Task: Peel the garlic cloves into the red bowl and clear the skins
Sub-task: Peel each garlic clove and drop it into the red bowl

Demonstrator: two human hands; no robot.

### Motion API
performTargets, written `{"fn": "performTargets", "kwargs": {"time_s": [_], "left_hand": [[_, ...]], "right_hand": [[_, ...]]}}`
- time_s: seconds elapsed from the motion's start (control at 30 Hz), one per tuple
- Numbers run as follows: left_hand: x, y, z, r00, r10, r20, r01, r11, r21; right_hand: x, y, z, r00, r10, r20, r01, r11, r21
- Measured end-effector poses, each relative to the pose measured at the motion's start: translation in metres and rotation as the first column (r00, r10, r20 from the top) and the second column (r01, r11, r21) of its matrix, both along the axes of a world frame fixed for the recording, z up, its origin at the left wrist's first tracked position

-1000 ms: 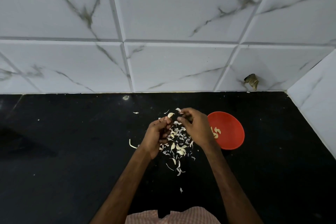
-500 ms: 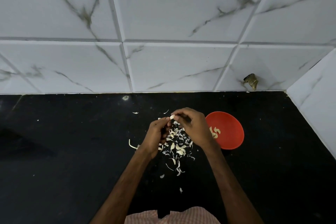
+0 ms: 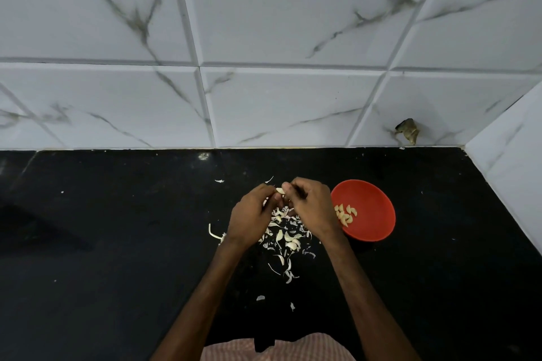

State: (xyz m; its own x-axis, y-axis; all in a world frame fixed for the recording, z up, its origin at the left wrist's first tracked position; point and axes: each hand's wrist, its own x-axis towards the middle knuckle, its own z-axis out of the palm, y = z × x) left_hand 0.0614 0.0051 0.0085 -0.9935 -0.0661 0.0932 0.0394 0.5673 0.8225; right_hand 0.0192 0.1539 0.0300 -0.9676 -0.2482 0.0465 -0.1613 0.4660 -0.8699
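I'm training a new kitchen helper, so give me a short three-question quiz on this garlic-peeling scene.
1. True or false: the red bowl already holds peeled cloves.
2. The garlic clove being peeled is pinched by: A the left hand alone, B the right hand alone, C both hands.
3. Fill in: the loose skins lie on the black ____.
Key: 1 true; 2 C; 3 counter.

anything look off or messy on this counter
Garlic skins lie scattered loose on the black counter, with a few strays nearer the person. Low on the wall tile beyond the red bowl is a dark chipped-looking patch.
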Motion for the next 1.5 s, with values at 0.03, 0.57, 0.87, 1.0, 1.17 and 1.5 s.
{"fn": "performTargets", "kwargs": {"time_s": [0.03,0.57,0.87,1.0,1.17,1.5], "left_hand": [[0.0,-0.001,-0.001,1.0,0.005,0.009,-0.005,0.999,0.031],[0.003,0.006,-0.006,0.974,0.205,0.094,-0.217,0.748,0.627],[0.004,0.003,-0.006,0.991,0.109,0.079,-0.134,0.709,0.692],[0.004,0.003,-0.006,0.996,0.06,0.063,-0.086,0.69,0.718],[0.003,0.007,-0.004,0.993,0.068,0.091,-0.114,0.647,0.754],[0.003,0.005,-0.008,0.988,0.143,0.064,-0.144,0.665,0.733]], "right_hand": [[0.0,0.0,0.0,1.0,0.004,-0.015,-0.004,1.0,0.0],[0.008,-0.007,-0.003,0.978,-0.026,0.205,0.071,0.974,-0.214],[0.005,0.002,0.001,0.927,0.114,0.358,0.027,0.93,-0.366],[0.005,0.001,-0.002,0.927,0.116,0.356,0.03,0.925,-0.379],[0.007,-0.011,-0.011,0.984,-0.063,0.168,0.098,0.972,-0.211],[0.01,-0.015,-0.012,0.996,-0.057,-0.073,0.055,0.998,-0.031]]}}
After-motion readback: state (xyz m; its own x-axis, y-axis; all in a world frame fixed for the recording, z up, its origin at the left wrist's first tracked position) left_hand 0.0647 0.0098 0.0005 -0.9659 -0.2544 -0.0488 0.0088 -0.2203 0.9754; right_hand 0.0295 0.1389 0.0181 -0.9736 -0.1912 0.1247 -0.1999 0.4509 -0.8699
